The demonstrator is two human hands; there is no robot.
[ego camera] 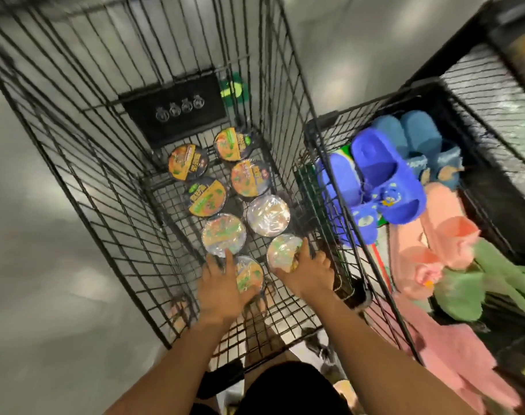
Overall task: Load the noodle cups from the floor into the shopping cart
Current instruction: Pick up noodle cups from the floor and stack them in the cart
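Observation:
Several round noodle cups with orange and green lids stand on the wire floor of the black shopping cart, for example one at the far end. My left hand is down in the cart, wrapped around the nearest cup. My right hand rests on another cup just to its right, near the cart's right wall. Both cups stand upright at the cart's near end. The view is blurred.
A second black wire basket stands close on the right, packed with blue slippers, pink ones and green ones. Pale grey floor lies to the left. My feet show through the cart's mesh bottom.

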